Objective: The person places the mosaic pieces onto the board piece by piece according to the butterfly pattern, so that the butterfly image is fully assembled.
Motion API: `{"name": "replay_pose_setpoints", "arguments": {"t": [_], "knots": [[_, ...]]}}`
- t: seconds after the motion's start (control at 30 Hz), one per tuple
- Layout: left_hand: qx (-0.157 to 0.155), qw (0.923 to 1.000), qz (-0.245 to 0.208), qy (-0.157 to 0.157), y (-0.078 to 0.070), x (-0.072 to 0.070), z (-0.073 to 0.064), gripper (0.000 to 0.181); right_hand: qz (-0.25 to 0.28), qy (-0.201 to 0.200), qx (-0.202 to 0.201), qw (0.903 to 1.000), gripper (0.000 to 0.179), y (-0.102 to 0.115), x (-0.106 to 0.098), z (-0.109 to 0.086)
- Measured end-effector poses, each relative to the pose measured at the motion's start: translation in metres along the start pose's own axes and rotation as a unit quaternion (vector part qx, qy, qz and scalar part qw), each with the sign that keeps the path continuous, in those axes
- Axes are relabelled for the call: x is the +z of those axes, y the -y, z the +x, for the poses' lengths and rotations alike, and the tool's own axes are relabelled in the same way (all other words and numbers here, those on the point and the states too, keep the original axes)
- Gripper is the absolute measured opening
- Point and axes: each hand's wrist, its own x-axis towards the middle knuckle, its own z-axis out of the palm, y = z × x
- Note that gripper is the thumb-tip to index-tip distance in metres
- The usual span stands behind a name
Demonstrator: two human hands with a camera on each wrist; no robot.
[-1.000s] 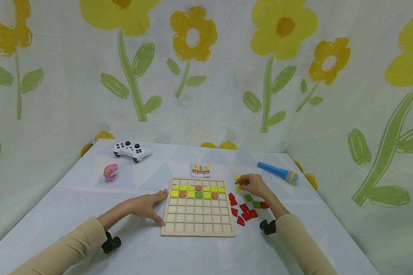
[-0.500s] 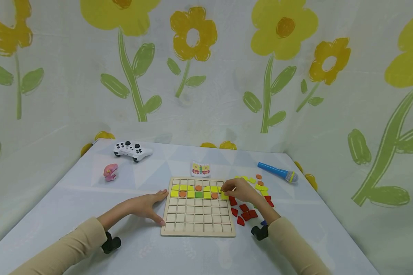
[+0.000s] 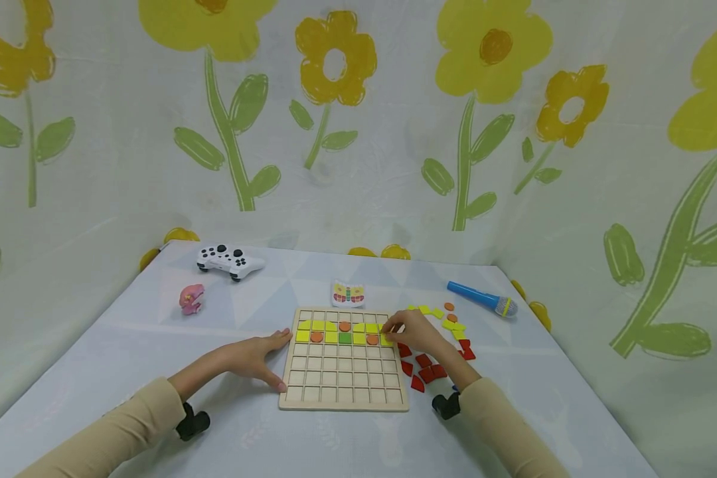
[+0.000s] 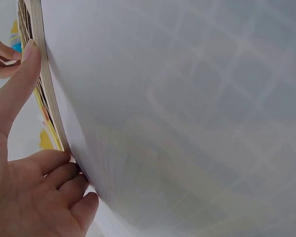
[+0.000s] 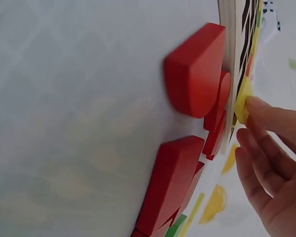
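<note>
A wooden grid board [image 3: 344, 380] lies flat in front of me. Yellow tiles, orange discs and a green square [image 3: 344, 338] fill parts of its second and third rows. My left hand [image 3: 252, 357] rests at the board's left side, thumb at the near corner and fingers spread along the edge. With thumb and fingertips, my right hand [image 3: 418, 332] pinches a yellow tile [image 5: 243, 102] at the right end of the third row. In the right wrist view the tile is tilted, close over the board. Its far side is partly hidden by the fingers in the head view.
Red pieces [image 3: 424, 360] lie right of the board, with yellow tiles [image 3: 452, 325] and orange discs [image 3: 449, 307] beyond. A butterfly picture card [image 3: 348, 294] stands behind the board. Farther out are a game controller [image 3: 227, 260], a pink toy [image 3: 192, 299] and a blue microphone [image 3: 478, 297].
My right hand has moved left from the loose yellow tiles to the board's right edge, bringing a yellow tile to the third row. The left hand has stayed in place.
</note>
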Motion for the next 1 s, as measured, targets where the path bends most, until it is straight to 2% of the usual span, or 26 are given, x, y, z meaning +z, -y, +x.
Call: {"name": "replay_pose_setpoints", "arguments": {"t": [0.3, 0.47, 0.7, 0.87, 1.0], "knots": [[0.007, 1.0, -0.001, 0.0, -0.002, -0.001, -0.003, 0.107, 0.006, -0.003, 0.003, 1.0, 0.014, -0.002, 0.002, -0.001], [0.003, 1.0, 0.003, -0.001, -0.002, -0.001, -0.003, 0.106, 0.004, -0.012, 0.03, 0.9995, 0.015, -0.002, 0.0, -0.004], [0.003, 1.0, 0.005, -0.001, 0.0, -0.001, 0.0, 0.107, -0.022, -0.045, 0.014, 0.9986, 0.015, -0.023, -0.016, -0.013], [0.001, 1.0, 0.005, -0.002, 0.0, -0.001, 0.0, 0.107, -0.036, -0.059, 0.07, 0.9952, 0.014, -0.044, -0.025, -0.021], [0.001, 1.0, 0.003, -0.002, 0.0, 0.0, 0.0, 0.107, -0.048, -0.061, 0.098, 0.9922, 0.014, -0.061, -0.034, -0.03]]}}
